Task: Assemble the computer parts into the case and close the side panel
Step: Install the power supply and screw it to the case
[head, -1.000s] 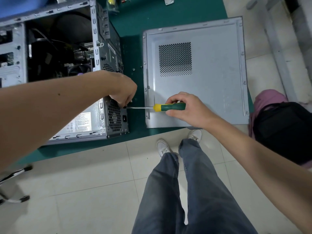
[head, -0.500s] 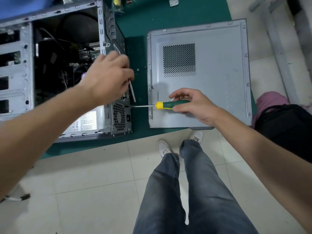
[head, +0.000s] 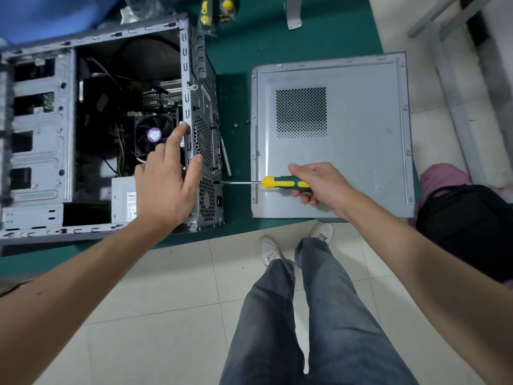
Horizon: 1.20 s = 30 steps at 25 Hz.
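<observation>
The tabletop point(head: 277, 51) is carrying the open case point(head: 41, 129) at its near edge, with the panel point(head: 361, 134) lying flat beside it, a narrow green strip between them. Inside the case a fan point(head: 154, 133) and supply point(head: 123, 198) are sitting. The left hand point(head: 166, 187) is resting with straight fingers on the case's rear edge. The right hand point(head: 319, 184) is gripping the screwdriver point(head: 277, 182), its tip seemingly touching the case's rear wall.

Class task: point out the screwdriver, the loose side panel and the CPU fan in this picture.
screwdriver point(head: 287, 183): head view, on its green and yellow handle.
side panel point(head: 366, 151): head view, bare metal right of the vent.
CPU fan point(head: 154, 134): head view, on its purple hub.
</observation>
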{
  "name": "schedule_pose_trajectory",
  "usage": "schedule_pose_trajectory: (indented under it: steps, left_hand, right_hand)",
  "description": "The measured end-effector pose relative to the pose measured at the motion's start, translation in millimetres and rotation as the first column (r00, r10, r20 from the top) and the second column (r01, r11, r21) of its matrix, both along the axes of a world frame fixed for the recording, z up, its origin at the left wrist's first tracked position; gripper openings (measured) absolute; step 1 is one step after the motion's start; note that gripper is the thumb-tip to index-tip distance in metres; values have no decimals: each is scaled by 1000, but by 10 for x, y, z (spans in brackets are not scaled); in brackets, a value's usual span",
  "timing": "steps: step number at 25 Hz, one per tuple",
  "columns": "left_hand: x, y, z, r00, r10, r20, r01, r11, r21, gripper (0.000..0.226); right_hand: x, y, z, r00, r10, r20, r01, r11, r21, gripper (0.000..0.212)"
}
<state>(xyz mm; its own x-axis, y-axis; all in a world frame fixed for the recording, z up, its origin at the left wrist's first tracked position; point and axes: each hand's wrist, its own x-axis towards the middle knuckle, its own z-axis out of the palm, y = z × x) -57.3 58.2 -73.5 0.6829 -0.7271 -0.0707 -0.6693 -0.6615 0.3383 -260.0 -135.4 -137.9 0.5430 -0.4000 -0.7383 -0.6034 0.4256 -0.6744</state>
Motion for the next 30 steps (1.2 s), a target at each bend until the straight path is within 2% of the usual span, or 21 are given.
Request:
schedule_pose_trajectory:
  steps: [2,5,11,12,14,16,17,18,19,21,22,23,25,28,30]
  left_hand:
    - [-5,-4,4,1000,0,-5,0,1000,-13,53]
    - [0,-2,-2,1000,-1,-20,1,1000,-18,52]
    - [4,12,-22,1000,3,-13,-3,1000,-31,51]
    - [3,15,-28,1000,3,-7,-3,999,-32,50]
    - [0,15,-30,1000,6,-2,-6,999,-39,50]
    - [-8,13,-24,1000,7,-6,-8,999,-49,50]
    - [-14,11,-21,1000,8,-6,-8,999,-53,50]
    - [-14,8,-19,1000,9,-3,-9,998,-56,50]
    - [-11,7,-17,1000,10,-1,-10,998,-56,51]
    - [-4,4,-14,1000,10,3,-9,999,-51,51]
    - [-6,1,-12,1000,10,2,-10,999,-50,51]
    - [-4,1,-10,1000,11,1,-11,999,-49,51]
    - [-7,5,-10,1000,10,3,-10,999,-49,51]
    - [-5,9,-13,1000,8,0,-8,999,-42,53]
    - [0,7,-15,1000,6,-1,-6,999,-37,53]
  right_hand:
    - [16,9,6,999,10,-35,-9,1000,20,35]
    - [-22,-8,11,999,-36,-1,36,993,113,30]
    - [-125,-60,-17,984,-174,46,172,984,46,12]
    - [-176,-65,-21,975,-219,45,214,973,89,13]
    - [-267,-62,5,943,-321,88,282,911,300,20]
    - [-255,-46,58,931,-331,157,210,833,512,32]
    - [-185,-38,82,938,-298,179,159,825,542,34]
    - [-65,-31,91,952,-258,167,139,845,517,33]
    - [78,-22,82,968,-218,122,149,896,418,28]
    - [363,1,24,992,-128,-13,128,991,36,24]
    - [484,17,-18,994,-86,-62,76,986,-147,21]
    - [590,34,-68,995,-52,-89,25,959,-283,17]
    - [737,72,-179,995,3,-98,-46,897,-439,10]
    - [891,128,-300,980,106,-165,-183,803,-568,2]
    - [929,161,-365,970,136,-201,-233,752,-617,8]
